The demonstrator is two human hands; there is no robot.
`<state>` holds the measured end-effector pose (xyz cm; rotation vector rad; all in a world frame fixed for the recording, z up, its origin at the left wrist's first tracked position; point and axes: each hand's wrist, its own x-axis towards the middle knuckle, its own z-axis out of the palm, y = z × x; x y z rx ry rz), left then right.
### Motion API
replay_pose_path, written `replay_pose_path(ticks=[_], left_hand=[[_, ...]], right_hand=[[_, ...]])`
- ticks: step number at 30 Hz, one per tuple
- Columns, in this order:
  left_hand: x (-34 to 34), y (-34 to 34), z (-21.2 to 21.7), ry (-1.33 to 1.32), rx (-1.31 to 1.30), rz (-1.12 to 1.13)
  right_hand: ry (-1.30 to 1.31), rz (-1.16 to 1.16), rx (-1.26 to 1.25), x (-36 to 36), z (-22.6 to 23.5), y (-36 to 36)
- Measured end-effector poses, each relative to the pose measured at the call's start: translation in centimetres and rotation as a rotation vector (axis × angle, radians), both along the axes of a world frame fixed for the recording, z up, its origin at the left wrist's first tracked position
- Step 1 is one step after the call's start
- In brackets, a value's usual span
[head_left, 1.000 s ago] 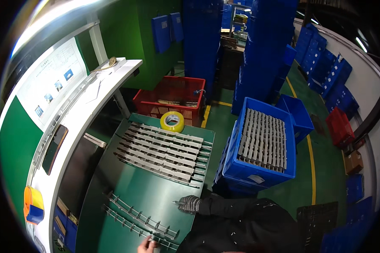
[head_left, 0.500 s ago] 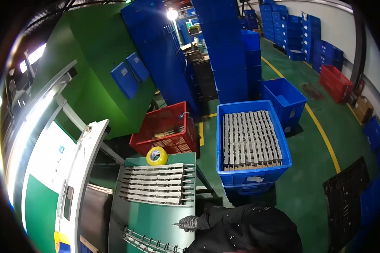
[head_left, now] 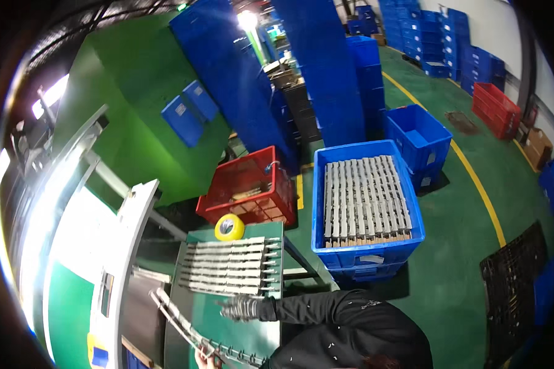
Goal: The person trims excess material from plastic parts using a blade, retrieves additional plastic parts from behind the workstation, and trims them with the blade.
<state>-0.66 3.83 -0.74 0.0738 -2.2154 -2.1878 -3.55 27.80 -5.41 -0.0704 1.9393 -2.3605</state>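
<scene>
At the lower edge, the fingers of my left hand [head_left: 207, 359] are closed on a long, pale-grey slotted metal strip [head_left: 181, 321], which is tilted with its far end raised over the left side of the bench. My right hand [head_left: 240, 309], in a grey striped glove, hovers over the green bench top [head_left: 266, 335] with its fingers stretched out; I see nothing in it. Just beyond it lies a row of several similar strips [head_left: 224, 265], side by side. A roll of yellow tape [head_left: 229, 227] stands behind that row.
A blue crate [head_left: 417, 237] full of packed strips stands right of the bench on other crates. Behind the bench is a red crate [head_left: 283, 197]. A white-framed lit panel [head_left: 120, 270] borders the left. Tall blue crate stacks [head_left: 332, 92] rise at the back.
The strip at the near edge has been lifted and swung up to the left, with my left hand now showing on it. My right hand has moved left and forward, its fingers now extended.
</scene>
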Motion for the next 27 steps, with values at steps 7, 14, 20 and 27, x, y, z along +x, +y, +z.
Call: replay_pose_path(ticks=[7, 14, 20, 27], left_hand=[[2.3, 2.9, 0.0, -0.154, -0.032, -0.567], [2.2, -2.9, -1.4, -0.264, 0.065, -0.787], [0.8, -3.9, -0.6, -0.262, 0.349, -0.595], [0.4, -2.7, -1.8, -0.483, 0.545, -0.510]], right_hand=[[-0.040, -0.188, -0.377, 0.0, 4.9, 1.1], [-0.109, -0.042, -0.273, -0.6, 5.8, -0.8], [-0.188, 0.125, -0.233, -1.5, 5.8, -4.1], [-0.321, 0.299, -0.090, -2.4, 5.8, -7.9]])
